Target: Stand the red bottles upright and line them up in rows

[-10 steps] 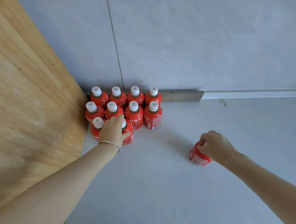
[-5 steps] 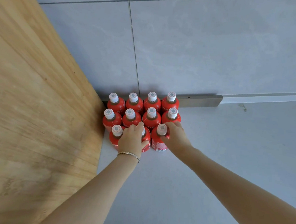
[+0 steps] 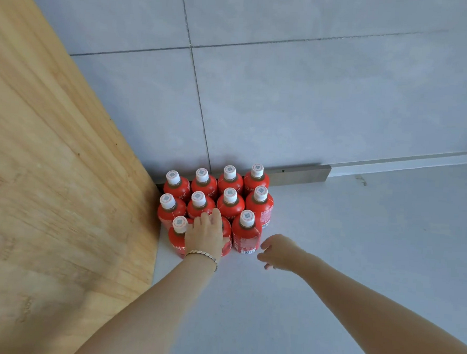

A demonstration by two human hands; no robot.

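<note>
Red bottles (image 3: pixel 230 204) stood in rows; the left hand (image 3: pixel 205 236) covered the near middle bottle (image 3: pixel 225 240), grip hidden; the right hand (image 3: pixel 278 252) hung loose, empty.

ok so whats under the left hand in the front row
The left hand covers the top of a red bottle standing between two others. Only red body shows at its right side; the cap is hidden, so I cannot tell the grip.
</note>
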